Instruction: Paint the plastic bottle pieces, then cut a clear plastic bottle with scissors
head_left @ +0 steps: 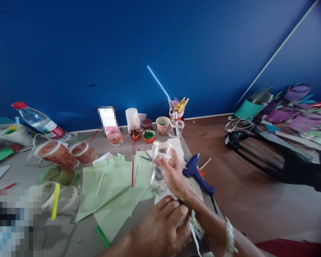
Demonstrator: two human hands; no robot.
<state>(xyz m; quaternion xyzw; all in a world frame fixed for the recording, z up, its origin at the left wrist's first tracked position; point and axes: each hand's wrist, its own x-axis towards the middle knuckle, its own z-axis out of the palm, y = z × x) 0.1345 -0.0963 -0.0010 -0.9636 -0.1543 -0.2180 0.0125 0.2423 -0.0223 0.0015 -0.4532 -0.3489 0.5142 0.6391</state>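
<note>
My right hand (173,175) is wrapped round a clear plastic bottle piece (159,171) over the papers near the table's middle. Just below it, my left hand (166,223) is closed, its fingers curled against my right wrist; what they hold, if anything, is hidden. Pale strips (196,226) hang beside the left fingers, and another pale band (230,237) circles my right forearm. Beyond the bottle piece lie scissors (147,157), partly hidden. A blue glue gun (199,175) rests to the right of my right hand.
Pale green papers (111,200) spread left of my hands, under a red stick (133,160). Behind stand small paint cups (149,136), a paper cup (163,125) and a cup of cutlery (178,114). A water bottle (46,123) leans left; a black frame (259,157) juts in at right.
</note>
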